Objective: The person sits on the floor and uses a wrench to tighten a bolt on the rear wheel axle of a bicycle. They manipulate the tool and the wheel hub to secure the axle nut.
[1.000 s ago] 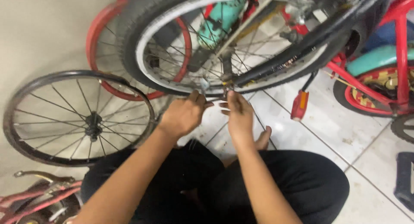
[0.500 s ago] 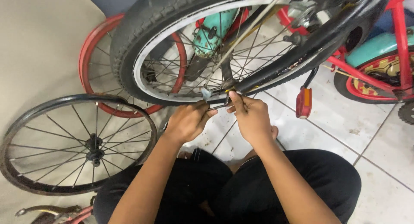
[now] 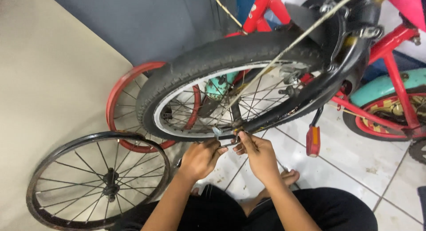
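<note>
White floor tiles (image 3: 355,169) run under us, with a beige wall to the left and a grey-blue panel behind the bicycles. At the centre is the rear wheel (image 3: 230,80) of a red bicycle (image 3: 395,49), black tyre and pale rim, held clear of the floor in front of our knees. At its lowest point our left hand (image 3: 199,159) and right hand (image 3: 259,156) meet, almost touching. The left pinches a small silvery tool (image 3: 217,132) between thumb and forefinger, fingers curled close; the right has its fingertips (image 3: 242,137) nipped shut on a thin metal piece at the rim, though we cannot tell whether it is a spoke end or a fitting. We judge the step in hand to be adjusting a spoke at the rim, and the next move would call for a steady grip and small turns, since the parts are tiny and partly hidden by our fingers. Just right of the hands hangs a red reflector (image 3: 313,141) under the black mudguard (image 3: 328,80). Farther left a bare red rim (image 3: 116,93) leans behind the tyre, and a black spoked wheel (image 3: 100,180) stands against the wall.
</note>
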